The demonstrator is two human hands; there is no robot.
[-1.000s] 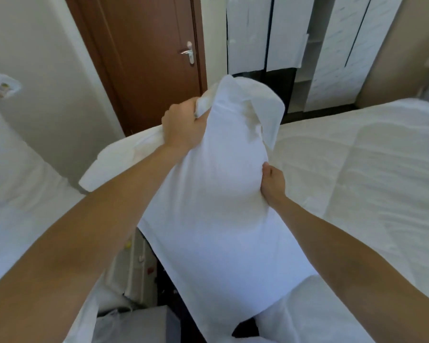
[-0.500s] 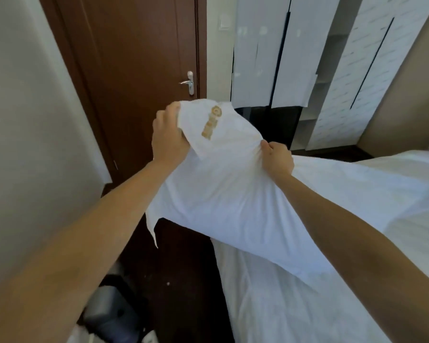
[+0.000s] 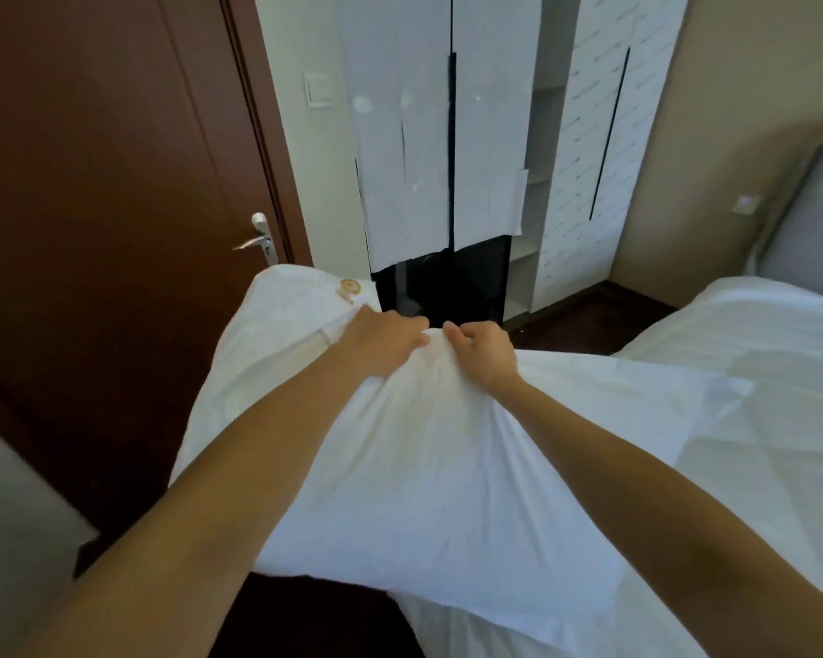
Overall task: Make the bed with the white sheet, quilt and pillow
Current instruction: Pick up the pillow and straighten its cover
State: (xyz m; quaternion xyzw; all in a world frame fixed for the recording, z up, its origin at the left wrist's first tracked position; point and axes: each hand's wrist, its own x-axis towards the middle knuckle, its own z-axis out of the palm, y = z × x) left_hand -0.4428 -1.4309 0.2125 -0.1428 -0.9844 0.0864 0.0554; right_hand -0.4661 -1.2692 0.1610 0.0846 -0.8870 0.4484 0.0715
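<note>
A: Where are the hands?

B: Both arms reach forward, meeting at the far edge of the pillow (image 3: pixel 428 467). The left hand (image 3: pixel 381 344) lies knuckles up, fingers curled into the white fabric; the right hand (image 3: pixel 485 356) pinches a fold just beside it.

A: And the pillow?

B: Held up beside the bed (image 3: pixel 756 372) (the door (image 3: pixel 91 230) behind it), its near end probably touching the mattress edge.
</note>
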